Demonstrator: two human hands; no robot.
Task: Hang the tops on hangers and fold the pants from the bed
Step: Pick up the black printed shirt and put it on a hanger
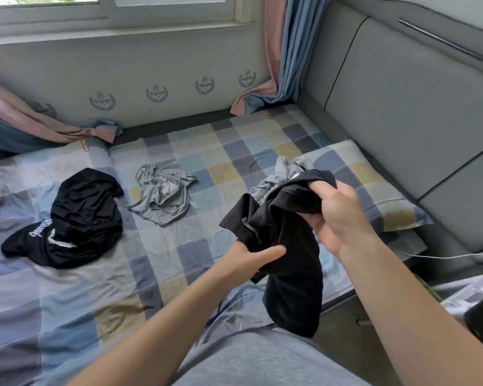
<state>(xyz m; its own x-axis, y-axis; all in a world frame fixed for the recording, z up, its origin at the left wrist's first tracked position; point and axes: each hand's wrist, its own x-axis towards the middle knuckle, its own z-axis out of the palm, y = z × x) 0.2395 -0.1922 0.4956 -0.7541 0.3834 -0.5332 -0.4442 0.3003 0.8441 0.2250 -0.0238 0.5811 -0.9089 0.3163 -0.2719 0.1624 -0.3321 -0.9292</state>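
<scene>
I hold a crumpled black garment (287, 246) above the right side of the bed (179, 246). My right hand (338, 215) grips its upper edge, fingers curled round the fabric. My left hand (251, 260) holds the lower part, thumb stretched over the cloth, fingers hidden behind it. Black pants with white lettering and a white drawstring (76, 221) lie bunched at the left of the bed. A grey garment (162, 190) lies crumpled in the middle. Another grey garment (279, 176) shows behind the black one, near the pillow.
A checked pillow (374, 190) lies at the bed's right by the grey padded headboard (402, 107). Pink and blue curtains (279, 65) hang at the window wall and drape onto the bed's far corners. A white cable (444, 256) runs along the right edge.
</scene>
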